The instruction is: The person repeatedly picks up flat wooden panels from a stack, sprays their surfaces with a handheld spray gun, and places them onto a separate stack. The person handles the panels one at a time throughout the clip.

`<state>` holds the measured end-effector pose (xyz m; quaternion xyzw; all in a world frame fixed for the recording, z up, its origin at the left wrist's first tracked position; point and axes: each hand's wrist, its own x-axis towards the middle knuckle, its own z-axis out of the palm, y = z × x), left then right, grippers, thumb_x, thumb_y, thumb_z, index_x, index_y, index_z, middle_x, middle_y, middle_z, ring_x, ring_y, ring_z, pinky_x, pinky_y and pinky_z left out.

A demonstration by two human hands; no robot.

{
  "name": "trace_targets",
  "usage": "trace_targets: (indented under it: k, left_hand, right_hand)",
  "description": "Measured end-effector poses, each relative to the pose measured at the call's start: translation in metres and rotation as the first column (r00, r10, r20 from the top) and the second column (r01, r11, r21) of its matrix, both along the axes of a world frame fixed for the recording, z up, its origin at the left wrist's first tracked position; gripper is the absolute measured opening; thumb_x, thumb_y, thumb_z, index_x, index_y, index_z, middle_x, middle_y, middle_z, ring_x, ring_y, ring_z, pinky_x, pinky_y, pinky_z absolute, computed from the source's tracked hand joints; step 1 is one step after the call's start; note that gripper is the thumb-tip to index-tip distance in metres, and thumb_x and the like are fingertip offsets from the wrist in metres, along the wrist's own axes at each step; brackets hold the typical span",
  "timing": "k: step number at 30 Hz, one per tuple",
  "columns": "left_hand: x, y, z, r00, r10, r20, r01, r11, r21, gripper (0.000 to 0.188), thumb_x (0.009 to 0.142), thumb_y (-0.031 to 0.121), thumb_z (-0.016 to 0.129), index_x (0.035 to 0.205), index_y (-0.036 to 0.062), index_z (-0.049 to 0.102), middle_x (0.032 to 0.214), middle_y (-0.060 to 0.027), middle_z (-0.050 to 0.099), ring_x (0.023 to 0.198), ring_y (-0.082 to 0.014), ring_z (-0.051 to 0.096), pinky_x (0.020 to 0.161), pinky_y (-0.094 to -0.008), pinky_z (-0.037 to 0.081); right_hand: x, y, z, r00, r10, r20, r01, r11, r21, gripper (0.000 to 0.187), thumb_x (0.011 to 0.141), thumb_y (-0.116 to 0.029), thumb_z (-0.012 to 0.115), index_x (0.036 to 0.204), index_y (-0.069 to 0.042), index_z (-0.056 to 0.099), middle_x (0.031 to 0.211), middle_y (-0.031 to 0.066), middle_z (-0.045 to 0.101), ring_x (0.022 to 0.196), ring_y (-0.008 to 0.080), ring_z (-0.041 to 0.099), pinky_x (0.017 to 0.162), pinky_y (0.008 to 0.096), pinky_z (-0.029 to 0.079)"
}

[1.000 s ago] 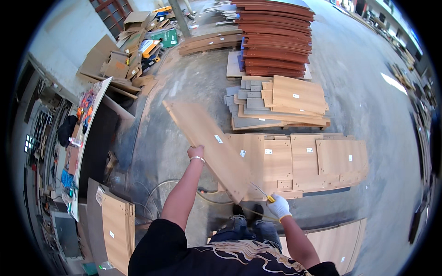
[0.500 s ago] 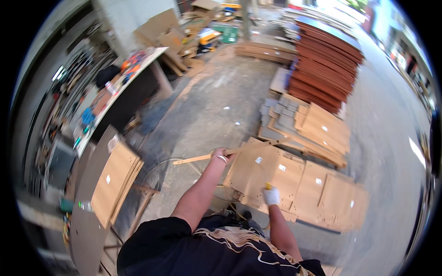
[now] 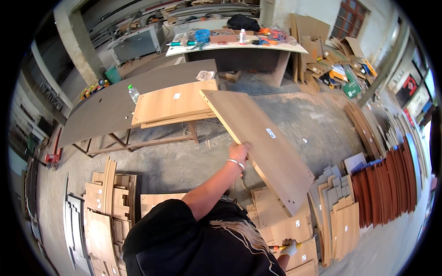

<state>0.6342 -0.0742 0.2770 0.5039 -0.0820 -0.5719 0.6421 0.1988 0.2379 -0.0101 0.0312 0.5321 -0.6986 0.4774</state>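
Note:
My left hand [image 3: 240, 152], with a pale band at the wrist, is closed on the long edge of a wood-grain panel [image 3: 262, 142]. The panel is held up at a slant, with a small white label on its face and holes near its lower end. My right hand [image 3: 289, 247], in a partly white glove, is low at the right, closed round a yellow-handled tool [image 3: 299, 244] with a thin shaft; its exact kind is hard to make out. Under that hand lie stacked wood panels [image 3: 294, 226]. More panels [image 3: 177, 101] are stacked on the dark table [image 3: 106, 101] ahead.
A clear bottle [image 3: 133, 94] with a green cap stands on the dark table. Behind is a white-topped bench [image 3: 271, 47] with tools and bags. Reddish-brown boards [image 3: 384, 191] are stacked at right, cut wood pieces [image 3: 103, 216] at left, and cardboard [image 3: 317, 50] at far right.
The view has swung left toward the dark table. My left hand has lifted the panel off the stack, and its broad face now shows. My right hand still holds the yellow-handled tool.

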Motion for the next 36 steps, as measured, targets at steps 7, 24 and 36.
trace_targets:
  k: [7, 24, 36]
  left_hand:
    - [0.140, -0.056, 0.006, 0.921, 0.390, -0.011, -0.384, 0.902, -0.197, 0.029, 0.078, -0.005, 0.063, 0.106, 0.0033, 0.058, 0.091, -0.0096, 0.066, 0.077, -0.0257, 0.069, 0.061, -0.0401, 0.057]
    - [0.435, -0.167, -0.143, 0.579, 0.813, -0.069, -0.813, 0.581, 0.030, 0.025, 0.084, 0.002, 0.069, 0.106, 0.0019, 0.058, 0.101, -0.0116, 0.066, 0.084, -0.0232, 0.067, 0.059, -0.0382, 0.055]
    - [0.501, -0.233, -0.059, 0.613, 0.789, 0.047, -0.790, 0.613, 0.017, 0.015, 0.083, 0.003, 0.066, 0.094, -0.0073, 0.061, 0.092, -0.0182, 0.064, 0.075, -0.0286, 0.065, 0.060, -0.0415, 0.060]
  right_hand:
    - [0.017, -0.041, -0.020, 0.991, -0.112, 0.072, 0.089, 0.959, 0.269, 0.014, 0.087, -0.010, 0.056, 0.082, -0.015, 0.044, 0.062, 0.0004, 0.044, 0.042, 0.0139, 0.037, 0.039, 0.0285, 0.033]
    - [0.084, -0.079, 0.046, 0.974, -0.117, -0.193, 0.198, 0.853, 0.483, 0.011, 0.087, -0.018, 0.059, 0.087, -0.011, 0.051, 0.069, 0.0018, 0.053, 0.056, 0.0193, 0.055, 0.047, 0.0311, 0.045]
    - [0.200, -0.211, 0.132, 0.800, 0.517, -0.304, -0.273, 0.766, 0.582, 0.016, 0.087, -0.007, 0.067, 0.099, -0.008, 0.057, 0.077, 0.0079, 0.063, 0.049, 0.0140, 0.054, 0.043, 0.0249, 0.046]
